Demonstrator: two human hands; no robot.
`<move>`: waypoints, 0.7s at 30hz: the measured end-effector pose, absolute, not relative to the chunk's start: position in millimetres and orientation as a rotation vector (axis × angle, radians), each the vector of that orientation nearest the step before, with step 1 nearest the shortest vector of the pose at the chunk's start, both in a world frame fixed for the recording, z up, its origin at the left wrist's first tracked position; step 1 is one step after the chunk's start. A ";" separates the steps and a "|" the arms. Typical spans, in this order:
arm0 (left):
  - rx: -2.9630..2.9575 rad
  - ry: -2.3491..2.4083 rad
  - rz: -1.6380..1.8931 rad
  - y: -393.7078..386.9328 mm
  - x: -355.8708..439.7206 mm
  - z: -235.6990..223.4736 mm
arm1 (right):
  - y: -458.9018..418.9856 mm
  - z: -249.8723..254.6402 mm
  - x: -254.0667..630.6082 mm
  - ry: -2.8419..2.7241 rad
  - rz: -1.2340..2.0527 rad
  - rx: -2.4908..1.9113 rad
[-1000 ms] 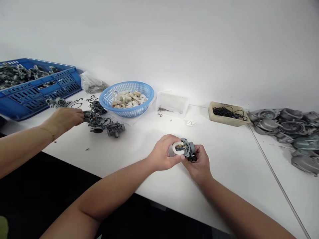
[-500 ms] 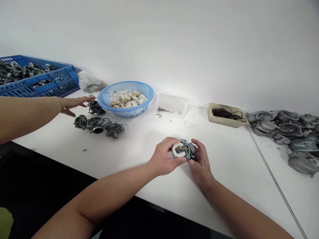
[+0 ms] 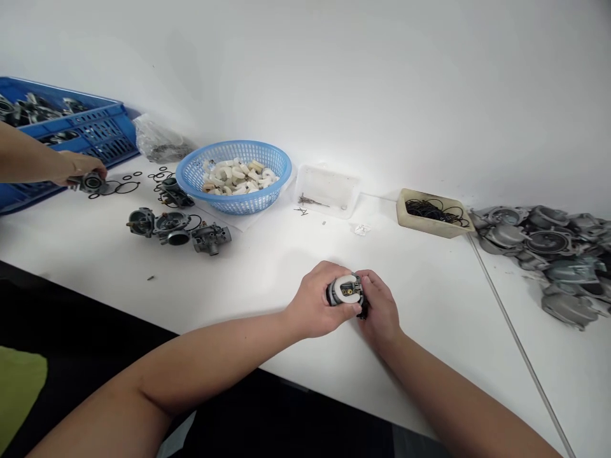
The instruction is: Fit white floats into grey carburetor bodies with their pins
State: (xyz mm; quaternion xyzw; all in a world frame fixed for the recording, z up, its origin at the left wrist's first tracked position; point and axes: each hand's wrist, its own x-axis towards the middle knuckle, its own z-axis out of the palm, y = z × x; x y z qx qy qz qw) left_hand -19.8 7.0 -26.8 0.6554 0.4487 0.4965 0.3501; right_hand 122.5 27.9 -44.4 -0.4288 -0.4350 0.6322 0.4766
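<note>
Between my two hands, above the white table, is a grey metal carburetor (image 3: 361, 308) with its open side facing up. A white C-shaped float (image 3: 340, 289) sits on it, and brass parts show inside the curve. My left hand (image 3: 315, 302) grips the carburetor from the left, thumb along the near side. From the right my right hand (image 3: 382, 312) wraps round the other end; some of its fingers are hidden behind the body.
Left of centre stand several carburetors (image 3: 177, 229) and a blue basket (image 3: 233, 205) of white floats. Behind are a clear tray (image 3: 329, 191) with pins and a box (image 3: 432, 230) of black rings. Grey castings (image 3: 548, 242) lie right. A co-worker's hand (image 3: 81, 168) holds a part by the blue crate (image 3: 107, 137).
The carburetor has turned in my hands, and my right hand now closes nearer round it. The co-worker's hand has drawn back left and holds a metal part near the crate.
</note>
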 end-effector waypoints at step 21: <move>1.869 1.261 1.300 7.5 -22.1 -24.4 | 27.9 -48.1 127.5 -1.155 1.562 -0.946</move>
